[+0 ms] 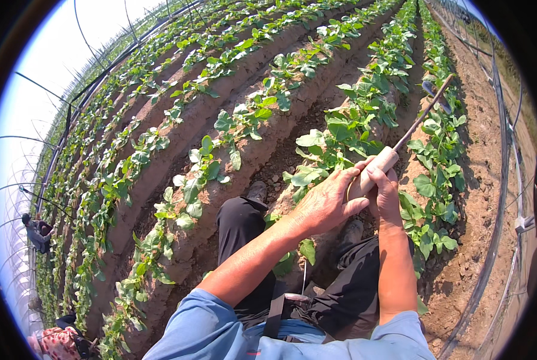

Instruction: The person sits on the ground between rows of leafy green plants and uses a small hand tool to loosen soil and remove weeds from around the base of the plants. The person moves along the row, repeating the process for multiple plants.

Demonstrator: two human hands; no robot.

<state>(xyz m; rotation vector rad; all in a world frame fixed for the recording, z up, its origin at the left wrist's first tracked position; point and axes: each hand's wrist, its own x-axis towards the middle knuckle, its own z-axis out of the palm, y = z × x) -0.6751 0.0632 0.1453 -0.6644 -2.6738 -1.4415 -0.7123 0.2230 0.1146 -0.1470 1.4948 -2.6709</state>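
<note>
Out in front of me, a small hand hoe (379,164) points away and to the right. It has a pale wooden handle, a thin rusty metal shank and a dark blade (430,89) at the far end. My right hand (385,191) wraps the handle from beneath, its thumb lying along the wood. Against the left side of the handle rests my left hand (329,198), with fingertips on top and the thumb reaching across the near end. Leafy green plants (338,139) grow on the soil ridge just beyond my hands; the blade hangs above the row at right.
My dark-trousered knees (241,225) straddle a planted ridge. More planted ridges (250,135) run away to the left. A dark pipe (497,180) curves along the bare soil at right. Two other people, one in a grey top (36,237) and one in patterned red clothing (59,343), are at far left.
</note>
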